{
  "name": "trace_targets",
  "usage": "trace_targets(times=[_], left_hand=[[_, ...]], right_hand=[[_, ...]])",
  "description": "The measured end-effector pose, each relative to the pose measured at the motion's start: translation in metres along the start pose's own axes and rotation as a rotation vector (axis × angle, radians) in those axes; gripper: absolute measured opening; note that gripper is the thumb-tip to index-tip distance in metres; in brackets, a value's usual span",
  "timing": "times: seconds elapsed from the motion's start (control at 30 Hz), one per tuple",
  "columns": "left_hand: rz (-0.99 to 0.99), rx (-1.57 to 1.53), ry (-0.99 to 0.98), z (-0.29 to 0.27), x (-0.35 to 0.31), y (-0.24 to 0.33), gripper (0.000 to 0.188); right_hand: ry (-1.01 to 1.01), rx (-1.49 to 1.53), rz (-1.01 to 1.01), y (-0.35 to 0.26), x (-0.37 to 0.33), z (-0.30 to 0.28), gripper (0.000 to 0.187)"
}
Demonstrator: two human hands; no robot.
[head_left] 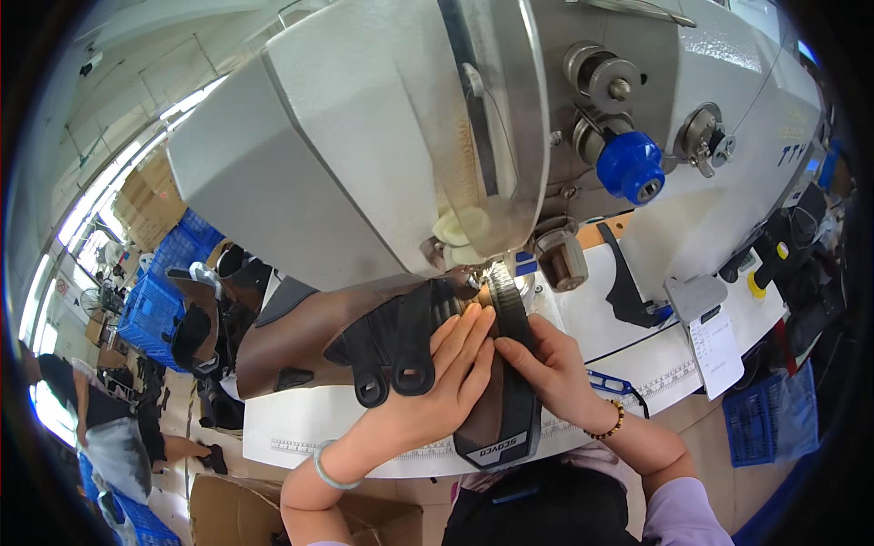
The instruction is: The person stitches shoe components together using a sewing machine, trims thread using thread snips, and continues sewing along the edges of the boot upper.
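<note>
A brown and black leather piece (305,332) lies under the head of a large white sewing machine (364,127). Two black straps with slotted ends (411,350) hang over its middle, and a stiff black band (499,419) runs from the needle area toward me. My left hand (428,400) lies flat on the piece beside the straps, fingers stretched toward the needle. With its thumb on top, my right hand (551,373) grips the band's right edge; some fingertips are hidden. The stitching point is partly hidden behind the machine head.
Blue snips (610,382) lie right of my right hand on the white table (364,428) with a ruler strip. A paper tag (715,355) hangs at the right edge. Blue crates (774,419) stand right and left; a cardboard box (237,510) is below. Another person (100,409) is at left.
</note>
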State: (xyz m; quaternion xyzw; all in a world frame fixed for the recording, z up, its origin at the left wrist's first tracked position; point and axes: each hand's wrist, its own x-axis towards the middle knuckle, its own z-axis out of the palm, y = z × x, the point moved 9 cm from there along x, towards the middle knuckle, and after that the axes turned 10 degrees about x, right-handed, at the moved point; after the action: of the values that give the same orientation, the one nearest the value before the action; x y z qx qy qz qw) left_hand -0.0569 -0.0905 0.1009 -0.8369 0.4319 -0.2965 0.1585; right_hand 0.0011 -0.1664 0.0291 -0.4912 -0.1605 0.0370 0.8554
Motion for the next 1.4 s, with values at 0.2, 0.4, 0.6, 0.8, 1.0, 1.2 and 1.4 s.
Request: trace_targets(times=[0.2, 0.4, 0.6, 0.8, 1.0, 1.2, 1.4], left_hand=[[-0.021, -0.027, 0.015, 0.004, -0.002, -0.007, 0.035], [-0.032, 0.021, 0.04, 0.004, 0.001, -0.013, 0.035], [-0.075, -0.078, 0.027, 0.004, -0.004, -0.014, 0.041], [-0.057, -0.033, 0.036, 0.003, -0.001, -0.017, 0.042], [-0.105, -0.121, -0.017, 0.015, -0.004, -0.016, 0.044], [-0.159, -0.134, -0.014, 0.019, -0.003, -0.014, 0.045], [-0.166, -0.183, -0.026, 0.02, -0.008, -0.018, 0.047]], right_hand=[[-0.009, 0.029, -0.009, -0.001, 0.003, 0.005, 0.014], [-0.005, 0.066, -0.007, 0.001, 0.012, 0.004, 0.014], [0.005, -0.086, -0.032, 0.0, 0.009, 0.003, 0.014], [0.033, -0.135, -0.084, -0.003, 0.014, 0.001, 0.016], [-0.01, -0.048, 0.143, -0.003, 0.011, 0.002, 0.025], [-0.118, 0.13, 0.294, 0.01, 0.008, 0.004, 0.028], [-0.078, 0.086, 0.215, 0.01, 0.005, 0.002, 0.026]])
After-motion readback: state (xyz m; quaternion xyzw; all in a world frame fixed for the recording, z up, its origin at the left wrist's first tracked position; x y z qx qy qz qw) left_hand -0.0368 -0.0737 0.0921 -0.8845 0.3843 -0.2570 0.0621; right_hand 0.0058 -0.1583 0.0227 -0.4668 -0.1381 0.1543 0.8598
